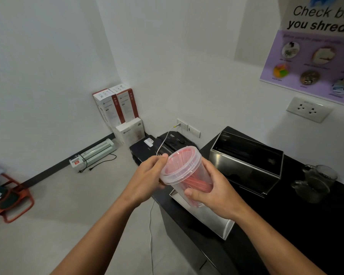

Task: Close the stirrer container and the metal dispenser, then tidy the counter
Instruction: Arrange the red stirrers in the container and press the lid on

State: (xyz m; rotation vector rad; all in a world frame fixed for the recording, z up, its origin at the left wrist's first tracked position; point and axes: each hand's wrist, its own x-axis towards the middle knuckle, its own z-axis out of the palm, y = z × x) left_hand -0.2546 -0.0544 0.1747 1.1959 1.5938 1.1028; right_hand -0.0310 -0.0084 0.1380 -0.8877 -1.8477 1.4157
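Looking from the left, we see an orange chair (14, 203) at the frame edge on the grey floor, then a pale laminator (96, 152) lying along the wall with its black cord trailing beside it. Behind it, in the corner, white and red boxes (116, 107) are stacked on a white box (130, 132). A black shredder (173, 144) stands next, a thin white cable running from it up to a wall socket (182, 124).

Our left hand (147, 178) is at the rim of the stirrer container (185, 175), its fingers (164, 158) curled on the clear lid (180, 164), which sits on the mouth of the tub; whether it is fully pressed down we cannot tell. Our right hand (214, 192) is wrapped around the tub's body, fingers clenched on it, holding it tilted in the air above the left end of the black desk (286, 225). Red stirrers show through the clear wall.

Just under the container a flat metal piece (209, 219) lies on the desk. Behind it stands the metal dispenser (246, 161), open at the top. To its right two clear glass mugs (316, 182) sit close together. On the wall above are another socket (309, 109) and a purple poster (314, 52).
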